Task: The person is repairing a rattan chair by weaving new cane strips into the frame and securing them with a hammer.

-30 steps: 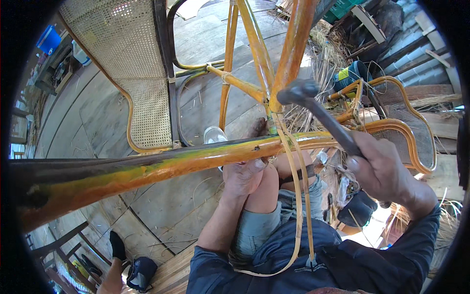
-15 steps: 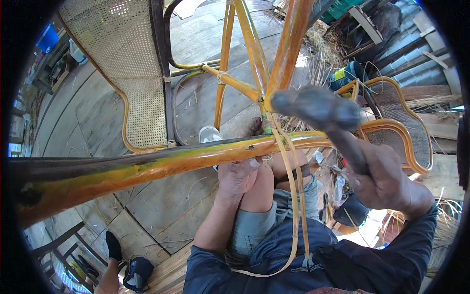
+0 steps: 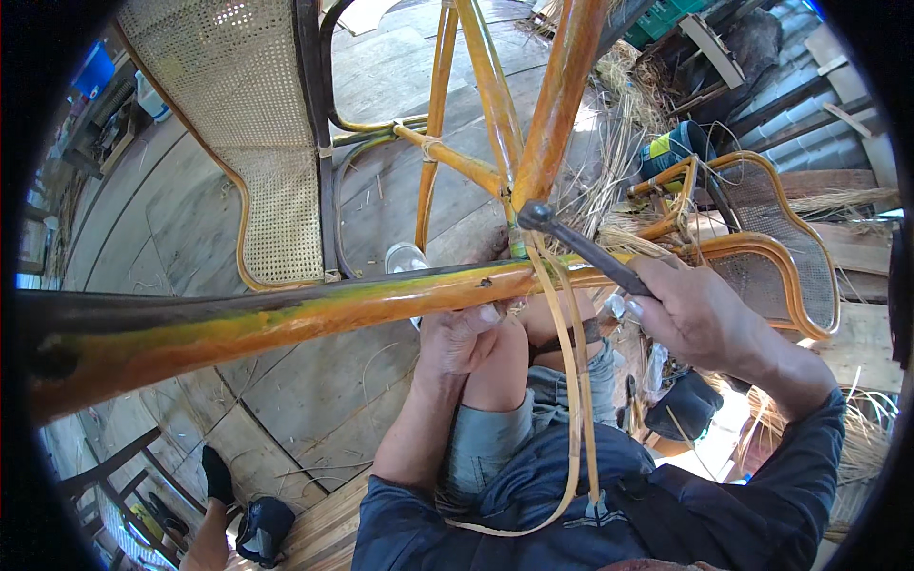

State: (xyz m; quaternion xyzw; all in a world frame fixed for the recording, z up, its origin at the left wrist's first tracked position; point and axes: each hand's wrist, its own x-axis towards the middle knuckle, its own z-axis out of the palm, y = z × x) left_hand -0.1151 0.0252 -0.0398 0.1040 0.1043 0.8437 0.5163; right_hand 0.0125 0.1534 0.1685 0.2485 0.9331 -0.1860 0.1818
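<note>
A thick orange and yellow rattan pole point(image 3: 286, 309) of a chair frame crosses the view from lower left to the centre. My left hand point(image 3: 459, 335) grips it from below, near the joint where upright poles point(image 3: 557, 105) meet it. My right hand point(image 3: 700, 314) holds a dark metal hammer point(image 3: 581, 245), its head touching the joint. Thin rattan strips point(image 3: 571, 381) hang from the joint in a loop down to my lap. My bare knee point(image 3: 509, 366) is under the pole.
A woven cane chair back point(image 3: 243, 124) stands at the upper left on the plank floor. A second cane seat frame point(image 3: 776, 247) lies at the right among loose straw. A dark bag point(image 3: 685, 404) sits by my leg. Another person's foot point(image 3: 217, 476) shows at the lower left.
The hammer head has come down from above the joint onto it. My left hand has stayed on the pole.
</note>
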